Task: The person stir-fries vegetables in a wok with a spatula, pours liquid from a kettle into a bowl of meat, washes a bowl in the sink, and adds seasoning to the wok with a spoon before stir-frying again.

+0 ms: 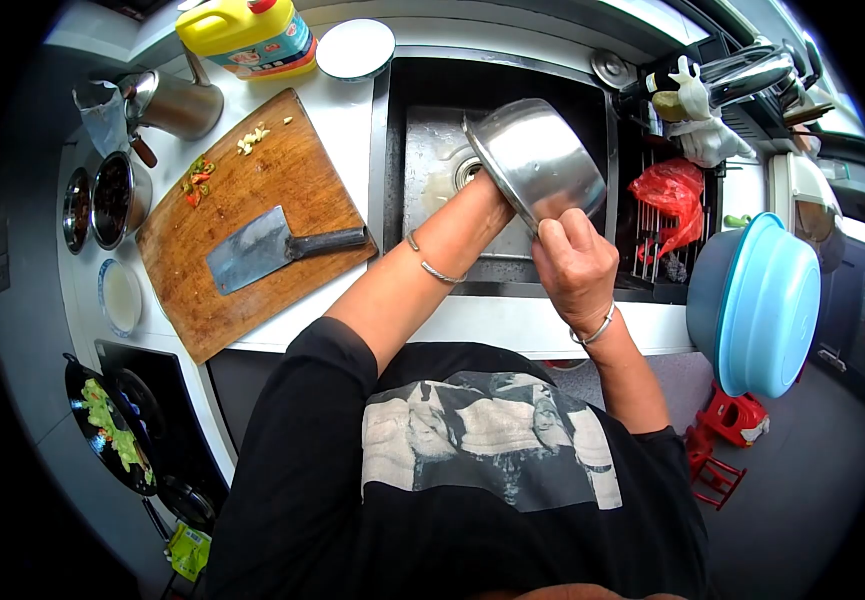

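A shiny stainless steel bowl (547,160) is tilted on its side over the sink (432,150), its opening facing down and to the left. My right hand (574,262) is closed on the near part of its rim, thumb and fingers pinching the edge. My left hand (495,203) reaches into the opening, so its fingers are hidden behind the bowl's wall and I cannot see what they touch. Below them, the sink floor looks wet around the drain (468,172).
Left of the sink, a cleaver (252,250) lies on a wooden cutting board (297,150) with chopped garlic and peppers. A wok (112,425) with green vegetables sits at lower left. Blue basins (767,305) overhang the right counter edge; a red plastic bag (667,195) lies beside the sink.
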`<state>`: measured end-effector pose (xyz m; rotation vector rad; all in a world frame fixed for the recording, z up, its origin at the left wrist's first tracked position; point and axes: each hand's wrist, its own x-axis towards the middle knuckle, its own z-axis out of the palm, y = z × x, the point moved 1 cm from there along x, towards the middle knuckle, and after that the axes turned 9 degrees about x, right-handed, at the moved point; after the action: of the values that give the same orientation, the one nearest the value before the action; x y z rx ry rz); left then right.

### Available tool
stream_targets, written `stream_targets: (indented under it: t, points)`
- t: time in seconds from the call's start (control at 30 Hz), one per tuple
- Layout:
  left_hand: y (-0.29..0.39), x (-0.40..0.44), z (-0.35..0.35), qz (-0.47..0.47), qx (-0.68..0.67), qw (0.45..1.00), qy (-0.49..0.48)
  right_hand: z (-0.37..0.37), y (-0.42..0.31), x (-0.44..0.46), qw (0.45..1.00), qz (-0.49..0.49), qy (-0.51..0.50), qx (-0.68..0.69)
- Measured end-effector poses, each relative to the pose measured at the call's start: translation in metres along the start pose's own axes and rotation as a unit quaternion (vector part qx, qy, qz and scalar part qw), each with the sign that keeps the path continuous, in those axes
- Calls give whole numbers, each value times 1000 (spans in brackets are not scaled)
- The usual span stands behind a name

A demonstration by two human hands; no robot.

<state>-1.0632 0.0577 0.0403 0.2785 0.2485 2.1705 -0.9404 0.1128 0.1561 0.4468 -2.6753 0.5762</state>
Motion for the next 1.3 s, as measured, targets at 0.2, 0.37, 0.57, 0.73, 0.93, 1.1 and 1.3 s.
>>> stream_targets:
  t: [0.2,0.37,0.57,0.73,0.93,1.1,1.3]
  points:
    - [0,-2,3,3,-5,1000,13,4,-1,-2,1000,10,4,23]
    - [-1,0,-4,10,-27,999,-13,8,-1,-1,999,26,9,38]
    - [3,-10,5,-11,26,989,146,12,-1,-2,998,40,5,49]
    - [1,-7,-2,2,-14,998,64,12,-2,-3,999,32,-2,39]
    - [-1,-7,-7,-27,-4,996,82,11,-3,-3,997,50,-3,55]
    - [-4,-6,-5,-10,16,984,178,15,-4,-5,984,110,14,140]
    - [5,-7,20,-118,119,896,410,28,6,-13,925,221,93,295]
